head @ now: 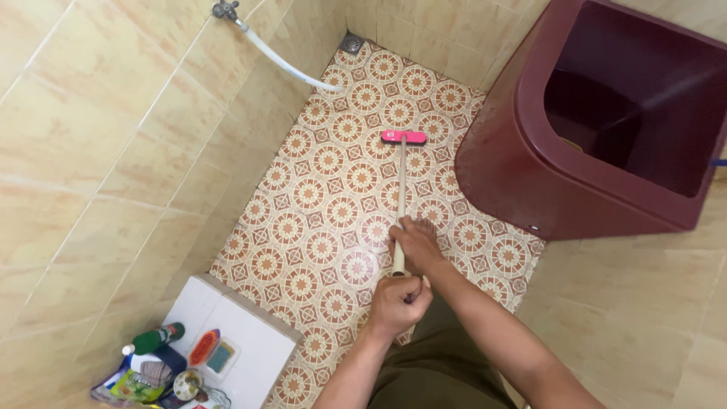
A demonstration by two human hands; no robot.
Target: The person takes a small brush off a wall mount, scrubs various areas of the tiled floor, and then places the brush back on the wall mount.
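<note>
A long-handled floor brush stands on the patterned tile floor (318,220). Its wooden handle (400,197) runs from my hands down to a pink brush head (404,137) resting on the tiles near the far wall. My right hand (416,244) grips the handle lower down, and my left hand (397,303) is closed around the handle's top end, nearest to me. Both forearms reach in from the bottom of the view.
A large dark red water tub (530,174) fills the right corner. A wall tap (225,9) with a white hose (291,70) hangs on the left tiled wall; a floor drain (351,43) sits in the far corner. A white ledge (250,341) holds bottles, sponges and packets.
</note>
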